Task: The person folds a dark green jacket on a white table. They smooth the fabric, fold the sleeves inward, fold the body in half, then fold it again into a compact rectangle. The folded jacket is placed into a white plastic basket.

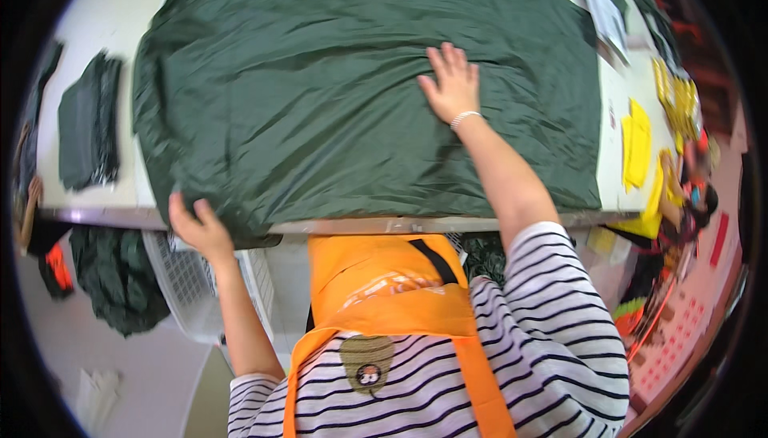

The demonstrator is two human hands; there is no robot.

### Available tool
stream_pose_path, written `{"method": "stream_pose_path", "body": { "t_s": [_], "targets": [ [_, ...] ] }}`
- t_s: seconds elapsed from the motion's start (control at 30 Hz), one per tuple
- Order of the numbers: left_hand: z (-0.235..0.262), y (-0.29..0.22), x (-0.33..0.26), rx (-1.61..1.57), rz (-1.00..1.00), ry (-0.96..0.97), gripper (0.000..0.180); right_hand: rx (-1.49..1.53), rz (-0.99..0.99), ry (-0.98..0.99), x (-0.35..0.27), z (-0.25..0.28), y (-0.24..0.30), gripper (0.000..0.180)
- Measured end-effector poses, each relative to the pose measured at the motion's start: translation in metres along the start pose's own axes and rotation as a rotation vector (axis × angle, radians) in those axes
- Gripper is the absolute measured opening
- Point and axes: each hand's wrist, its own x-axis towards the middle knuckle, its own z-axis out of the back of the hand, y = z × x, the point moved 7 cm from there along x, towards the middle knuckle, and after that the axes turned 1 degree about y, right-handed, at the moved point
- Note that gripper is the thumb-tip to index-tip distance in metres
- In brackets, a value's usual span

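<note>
A wide sheet of dark green, shiny fabric (344, 118) is spread over the table in front of me, with wrinkles running across it. My right hand (454, 84) lies flat on its middle right part, fingers stretched out, a bracelet at the wrist. At the fabric's near left corner, which hangs a little over the table edge, is my left hand (200, 228). Its fingers are apart and nothing shows in them; I cannot tell whether they touch the cloth.
Folded dark green packs (90, 122) lie on the table (132, 186) at left. To the right are yellow folded pieces (636, 146) and yellow packets (678, 98). Below the edge stand a white plastic basket (188, 294) and bunched green cloth (116, 278). Another person (700, 202) is at far right.
</note>
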Motion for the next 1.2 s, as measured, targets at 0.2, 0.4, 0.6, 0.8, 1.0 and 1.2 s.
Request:
{"method": "stream_pose_path", "body": {
  "t_s": [0.2, 0.4, 0.6, 0.8, 1.0, 1.2],
  "targets": [
    [-0.087, -0.097, -0.042, 0.310, -0.356, 0.445, 0.074, 0.422, -0.028, -0.057, -0.047, 0.064, -0.082, 0.057],
    [-0.092, -0.096, -0.047, 0.367, -0.415, 0.423, 0.069, -0.481, -0.911, -0.162, -0.299, 0.147, -0.389, 0.053],
    [-0.090, -0.098, -0.048, 0.577, -0.374, 0.478, 0.064, 0.806, -1.358, -0.049, -0.425, 0.080, -0.522, 0.037],
    [-0.074, -0.115, -0.050, 0.784, -0.189, 0.530, 0.072, -0.025, -0.928, 0.023, -0.399, 0.101, -0.524, 0.048],
    [0.009, 0.027, -0.055, 0.517, 0.353, 0.079, 0.073, 0.216, 0.000, 0.304, -0.346, 0.127, -0.319, 0.073],
    [0.003, 0.152, -0.052, 0.002, 0.780, 0.137, 0.091, 0.054, -0.120, 0.286, -0.373, 0.093, -0.307, 0.057]
  ]
}}
